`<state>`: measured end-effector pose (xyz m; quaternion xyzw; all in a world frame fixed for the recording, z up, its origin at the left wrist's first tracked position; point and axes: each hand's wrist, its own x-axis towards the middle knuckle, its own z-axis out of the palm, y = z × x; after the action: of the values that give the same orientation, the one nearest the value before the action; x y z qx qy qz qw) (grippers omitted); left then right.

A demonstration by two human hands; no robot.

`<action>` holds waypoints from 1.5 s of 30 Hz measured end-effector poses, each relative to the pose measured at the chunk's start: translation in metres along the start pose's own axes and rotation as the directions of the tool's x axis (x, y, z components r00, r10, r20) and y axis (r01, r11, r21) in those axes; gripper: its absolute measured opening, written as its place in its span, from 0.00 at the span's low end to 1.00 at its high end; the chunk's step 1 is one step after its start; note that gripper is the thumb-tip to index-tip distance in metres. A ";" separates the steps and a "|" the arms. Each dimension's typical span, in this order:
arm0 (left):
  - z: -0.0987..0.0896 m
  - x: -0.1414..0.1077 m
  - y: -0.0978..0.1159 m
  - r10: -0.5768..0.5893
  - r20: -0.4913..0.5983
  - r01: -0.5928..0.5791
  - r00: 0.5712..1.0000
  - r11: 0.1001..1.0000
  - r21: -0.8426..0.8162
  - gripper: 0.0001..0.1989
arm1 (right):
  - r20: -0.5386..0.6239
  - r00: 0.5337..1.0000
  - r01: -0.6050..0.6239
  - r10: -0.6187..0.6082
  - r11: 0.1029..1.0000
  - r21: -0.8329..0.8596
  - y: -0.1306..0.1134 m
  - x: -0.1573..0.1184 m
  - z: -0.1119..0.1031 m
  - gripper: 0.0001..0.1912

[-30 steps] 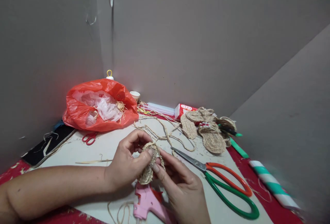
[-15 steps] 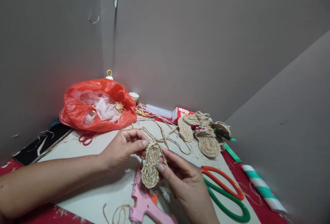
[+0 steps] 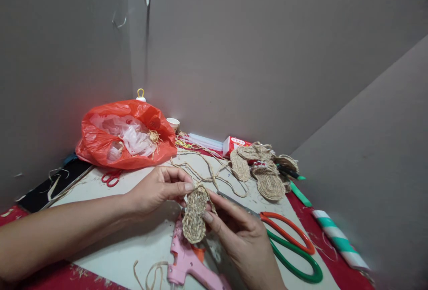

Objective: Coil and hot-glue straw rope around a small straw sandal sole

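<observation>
A small woven straw sole [image 3: 195, 218] is held upright above the white board, between both hands. My left hand [image 3: 169, 187] pinches its top left edge, thumb and forefinger together. On the other side my right hand [image 3: 236, 230] grips the right edge, with the thumb on the front face. A braided straw cord [image 3: 214, 176] runs from near the top of the sole and lies in loops on the board behind. Beneath the sole rests a pink glue gun [image 3: 189, 263], partly hidden by it.
Large scissors with orange and green handles [image 3: 294, 247] lie at right. A red plastic bag [image 3: 133, 161] and small red scissors [image 3: 111, 178] are at left. Finished woven soles [image 3: 269, 185], a red box [image 3: 234, 144] and a paper cup [image 3: 173, 124] stand along the back.
The view has shifted slightly. Both hands keep their hold on the woven sole, and more of the large scissors' blades shows beside my right hand.
</observation>
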<state>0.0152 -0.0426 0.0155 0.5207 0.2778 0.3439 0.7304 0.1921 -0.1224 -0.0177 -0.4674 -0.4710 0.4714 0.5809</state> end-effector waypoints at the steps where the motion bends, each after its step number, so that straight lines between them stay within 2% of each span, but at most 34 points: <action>1: 0.000 0.000 0.001 -0.034 0.013 0.034 0.999 0.999 -0.029 0.14 | 0.001 1.000 0.010 -0.010 1.000 -0.005 0.000 -0.001 0.000 0.15; 6: -0.004 0.003 0.003 -0.192 0.092 0.204 0.977 0.969 -0.139 0.13 | 0.028 0.997 0.077 -0.076 0.996 -0.041 -0.001 -0.001 0.000 0.15; 12: -0.007 0.003 0.000 -0.279 0.164 0.314 0.946 0.915 -0.253 0.11 | 0.042 0.996 0.080 -0.079 0.996 -0.043 -0.004 0.001 0.000 0.15; 17: -0.006 0.002 0.003 -0.230 0.110 0.252 0.967 0.932 -0.260 0.09 | 0.035 0.999 0.008 -0.008 1.000 0.008 -0.004 0.001 0.001 0.15; 20: -0.005 0.001 0.005 -0.175 0.089 0.190 0.981 0.960 -0.207 0.13 | 0.038 0.999 -0.022 0.021 1.000 0.021 -0.006 0.000 0.002 0.15; 25: 0.000 -0.003 0.006 -0.032 0.016 0.032 0.999 0.999 0.044 0.17 | 0.064 0.998 -0.028 0.026 0.999 0.041 -0.008 0.001 0.002 0.15; 28: 0.004 -0.006 0.004 -0.028 -0.014 0.030 1.000 0.984 0.176 0.18 | 0.063 0.998 0.005 -0.004 1.000 -0.011 -0.004 0.001 0.001 0.15; 33: 0.006 -0.008 0.001 -0.023 -0.006 0.024 1.000 0.980 0.196 0.14 | 0.062 0.990 0.136 -0.125 0.966 -0.219 0.006 -0.001 -0.002 0.16; 37: 0.005 -0.008 -0.005 0.029 -0.006 -0.026 1.000 0.963 0.269 0.13 | 0.087 0.980 0.199 -0.181 0.939 -0.281 0.007 -0.002 -0.002 0.17; 40: 0.005 -0.009 -0.010 0.063 -0.007 -0.060 0.998 0.967 0.250 0.12 | 0.094 0.974 0.227 -0.208 0.922 -0.313 0.007 -0.002 0.000 0.17; 45: 0.005 -0.007 -0.010 -0.006 -0.012 0.008 1.000 0.988 0.155 0.15 | 0.054 0.971 0.236 -0.233 0.899 -0.370 0.004 -0.001 0.001 0.17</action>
<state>0.0165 -0.0531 0.0081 0.5729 0.3096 0.3217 0.6874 0.1905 -0.1232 -0.0221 -0.5075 -0.6072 0.3016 0.5317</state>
